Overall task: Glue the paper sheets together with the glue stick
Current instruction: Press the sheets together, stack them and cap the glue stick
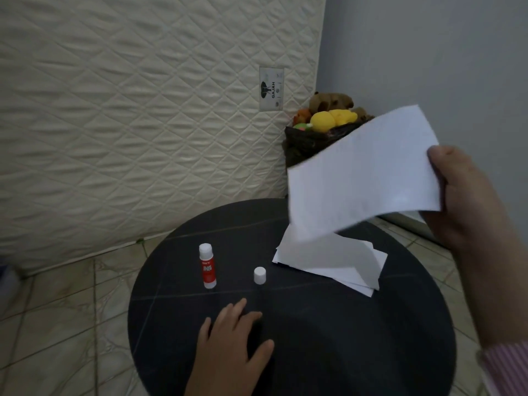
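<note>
A white sheet of paper (363, 172) is held up in the air over the right side of the round black table (314, 338), pinched at its right edge by my right hand (468, 207). Below it a small stack of white paper sheets (331, 261) lies on the table. The red and white glue stick (207, 265) stands upright and uncapped at the table's left. Its white cap (260, 275) stands apart to its right. My left hand (231, 344) rests flat on the table in front of the cap, fingers spread, holding nothing.
A quilted cream mattress (143, 110) leans against the wall behind the table. A black bag with stuffed toys (323, 124) sits in the corner. Tiled floor (71, 324) surrounds the table.
</note>
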